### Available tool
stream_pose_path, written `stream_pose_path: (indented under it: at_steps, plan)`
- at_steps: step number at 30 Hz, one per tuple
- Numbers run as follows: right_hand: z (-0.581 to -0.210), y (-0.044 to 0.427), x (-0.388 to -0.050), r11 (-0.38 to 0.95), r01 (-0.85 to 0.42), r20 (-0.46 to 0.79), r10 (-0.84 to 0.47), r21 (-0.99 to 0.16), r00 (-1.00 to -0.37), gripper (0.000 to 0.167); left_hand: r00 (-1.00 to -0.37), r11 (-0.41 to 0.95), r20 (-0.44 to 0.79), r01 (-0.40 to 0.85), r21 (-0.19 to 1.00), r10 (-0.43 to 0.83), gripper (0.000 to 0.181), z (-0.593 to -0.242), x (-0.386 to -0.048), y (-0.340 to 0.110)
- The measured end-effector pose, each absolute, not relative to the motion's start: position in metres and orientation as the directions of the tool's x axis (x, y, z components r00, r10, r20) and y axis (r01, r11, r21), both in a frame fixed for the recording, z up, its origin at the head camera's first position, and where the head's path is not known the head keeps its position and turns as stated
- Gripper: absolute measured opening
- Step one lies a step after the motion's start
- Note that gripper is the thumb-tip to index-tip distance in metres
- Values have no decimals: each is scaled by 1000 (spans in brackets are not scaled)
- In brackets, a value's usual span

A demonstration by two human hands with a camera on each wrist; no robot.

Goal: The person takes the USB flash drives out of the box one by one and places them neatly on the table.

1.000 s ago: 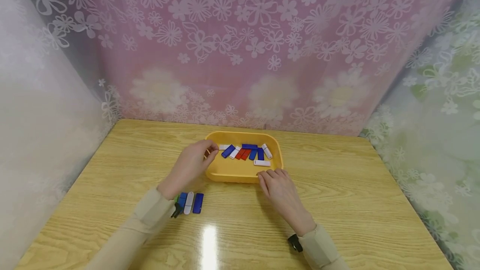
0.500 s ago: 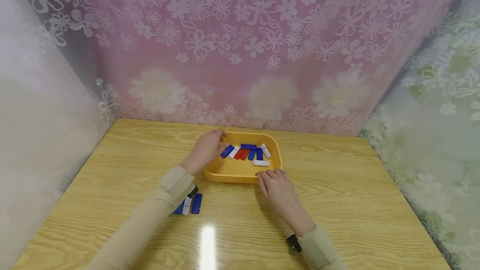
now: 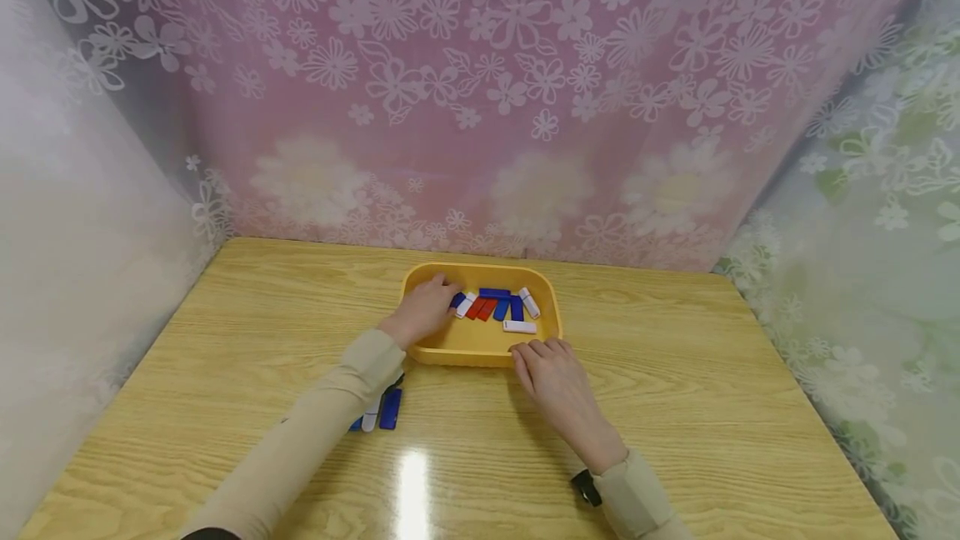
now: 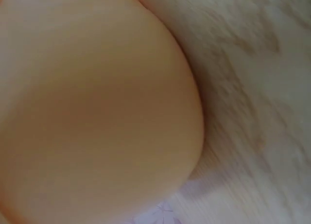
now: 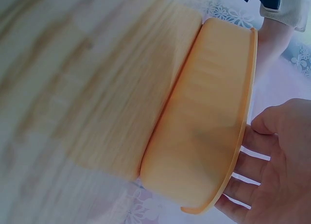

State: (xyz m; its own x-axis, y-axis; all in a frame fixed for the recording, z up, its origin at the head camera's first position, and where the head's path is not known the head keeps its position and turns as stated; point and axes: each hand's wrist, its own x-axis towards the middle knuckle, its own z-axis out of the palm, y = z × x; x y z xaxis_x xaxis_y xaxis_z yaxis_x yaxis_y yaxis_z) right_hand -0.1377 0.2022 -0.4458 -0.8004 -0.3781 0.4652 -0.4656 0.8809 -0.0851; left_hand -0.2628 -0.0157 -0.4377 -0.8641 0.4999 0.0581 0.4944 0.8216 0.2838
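Observation:
A yellow plastic tray (image 3: 480, 357) stands on the table with several USB sticks inside: white, blue and red. My left hand (image 3: 424, 311) reaches into its left end. Thumb and fingertips lie at either side of a blue USB stick (image 3: 457, 300); whether they pinch it is hidden. The left wrist view shows only the blurred base of that palm (image 4: 107, 107). My right hand (image 3: 558, 386) holds the tray's near rim toward the right corner. In the right wrist view, its fingers (image 5: 250, 165) hook over the rim of the tray (image 5: 199, 117).
Left of the tray's front, a blue USB stick (image 3: 390, 408) and a white one (image 3: 371, 413) lie on the wooden table (image 3: 712, 390), partly covered by my left sleeve. A pink flowered curtain (image 3: 480, 107) hangs along the back edge, with pale cloth at both sides.
My left hand has gone from the tray's left rim further in, to the right, now covering the white stick at that end. My right hand has stayed on the near rim.

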Motion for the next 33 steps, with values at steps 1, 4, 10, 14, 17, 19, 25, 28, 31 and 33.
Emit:
stream_pose_path:
  at_steps: [1, 4, 10, 14, 17, 19, 25, 28, 31, 33]
  plan:
    - [-446, 202, -138, 881, -466, 465, -378, -85, -800, 14, -867, 823, 56, 489, 290, 495, 42, -438, -263, -16]
    - [-445, 201, -137, 882, -465, 461, -380, -82, -802, 14, -874, 819, 56, 473, 325, 483, 37, -438, -263, -17]
    - [-445, 202, -137, 883, -462, 457, -378, -83, -805, 14, -874, 803, 53, 466, 371, 483, 33, -436, -262, -18]
    - [-445, 202, -137, 882, -463, 457, -378, -85, -805, 14, -868, 795, 70, 480, 370, 492, 32, -437, -264, -17]
    - [-445, 202, -137, 883, -460, 453, -377, -86, -808, 14, -866, 786, 86, 485, 384, 493, 30, -437, -265, -17]
    - [-445, 202, -137, 884, -458, 450, -374, -90, -811, 14, -866, 781, 92, 485, 395, 491, 27, -436, -264, -17]
    - [-445, 202, -137, 885, -456, 450, -370, -96, -813, 14, -873, 763, 104, 470, 443, 477, 20, -428, -256, -19]
    - [-445, 202, -137, 885, -457, 452, -372, -91, -811, 13, -876, 746, 131, 466, 476, 464, 18, -423, -250, -21]
    - [-446, 202, -137, 885, -457, 453, -372, -90, -810, 13, -878, 723, 163, 466, 511, 451, 18, -418, -244, -23]
    - [-446, 202, -137, 885, -456, 454, -371, -90, -810, 13, -878, 702, 183, 466, 539, 442, 19, -414, -239, -25]
